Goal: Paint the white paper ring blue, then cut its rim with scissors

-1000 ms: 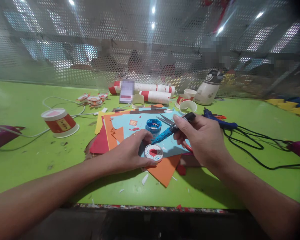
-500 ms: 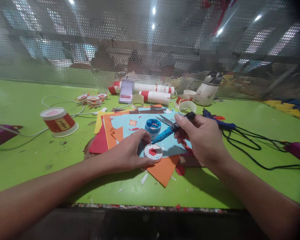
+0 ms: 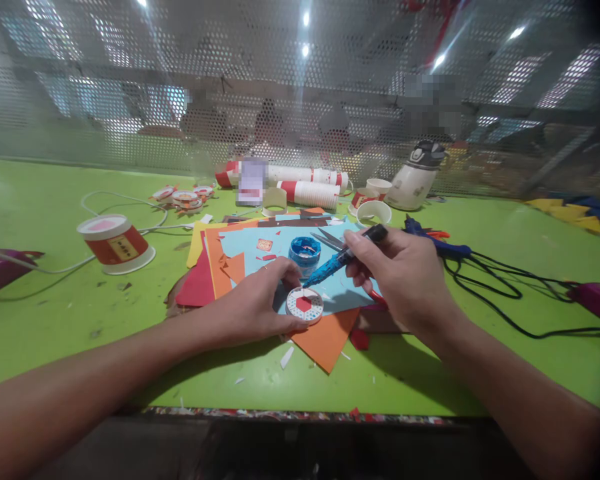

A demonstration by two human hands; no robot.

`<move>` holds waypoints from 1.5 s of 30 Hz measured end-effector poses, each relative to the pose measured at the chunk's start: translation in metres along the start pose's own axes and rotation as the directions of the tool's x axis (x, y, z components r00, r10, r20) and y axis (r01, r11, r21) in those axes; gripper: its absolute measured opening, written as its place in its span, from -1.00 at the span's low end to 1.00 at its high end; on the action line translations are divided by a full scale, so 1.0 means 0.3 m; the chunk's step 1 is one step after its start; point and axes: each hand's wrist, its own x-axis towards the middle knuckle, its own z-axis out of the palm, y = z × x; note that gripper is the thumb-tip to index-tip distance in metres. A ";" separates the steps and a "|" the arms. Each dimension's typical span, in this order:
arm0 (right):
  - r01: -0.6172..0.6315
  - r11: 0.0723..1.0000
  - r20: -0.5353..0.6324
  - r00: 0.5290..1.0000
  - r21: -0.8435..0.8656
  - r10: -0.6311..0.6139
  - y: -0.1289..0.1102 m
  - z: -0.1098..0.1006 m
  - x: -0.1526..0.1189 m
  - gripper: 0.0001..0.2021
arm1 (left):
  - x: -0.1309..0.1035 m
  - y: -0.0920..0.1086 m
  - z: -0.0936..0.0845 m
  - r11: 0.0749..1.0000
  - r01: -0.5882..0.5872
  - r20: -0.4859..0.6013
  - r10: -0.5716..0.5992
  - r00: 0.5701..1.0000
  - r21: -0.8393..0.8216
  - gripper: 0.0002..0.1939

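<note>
Round white disc (image 3: pixel 305 305), red hexagon centre, blue-dotted rim; left hand (image 3: pixel 275 300) gripping.

Bare forearms (image 3: pixel 145 357) and a thin ring (image 3: pixel 266 268)
The left hand (image 3: pixel 267 300), near the frame's centre, wears the slim, pale band on one finger; the right hand (image 3: pixel 400 277), right of centre, is bare, as is each wrist.

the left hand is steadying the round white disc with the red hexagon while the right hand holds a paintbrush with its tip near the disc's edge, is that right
Not quite: in the head view, the right hand holds a blue marker-like pen with a black end, not a paintbrush. The left hand does steady the disc, and the pen's tip is near its edge.
</note>
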 end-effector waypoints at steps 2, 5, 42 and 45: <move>0.017 0.999 0.034 0.999 -0.033 -0.016 0.000 0.005 -0.006 -0.65 | 0.000 0.002 0.001 1.000 0.003 -0.012 -0.003 1.000 0.008 -0.50; 0.050 0.996 0.089 0.995 -0.079 -0.043 0.010 0.013 -0.014 -0.66 | -0.001 0.007 -0.001 1.000 0.008 -0.011 -0.008 1.000 0.011 -0.48; 0.107 0.973 0.165 0.984 -0.203 -0.074 0.039 0.029 -0.018 -0.67 | 0.004 0.001 0.000 0.999 -0.030 -0.022 0.030 0.999 -0.016 -0.53; 0.125 0.968 0.154 0.984 -0.218 -0.092 0.043 0.032 -0.021 -0.66 | 0.003 0.000 0.001 1.000 -0.024 -0.020 0.024 1.000 -0.017 -0.53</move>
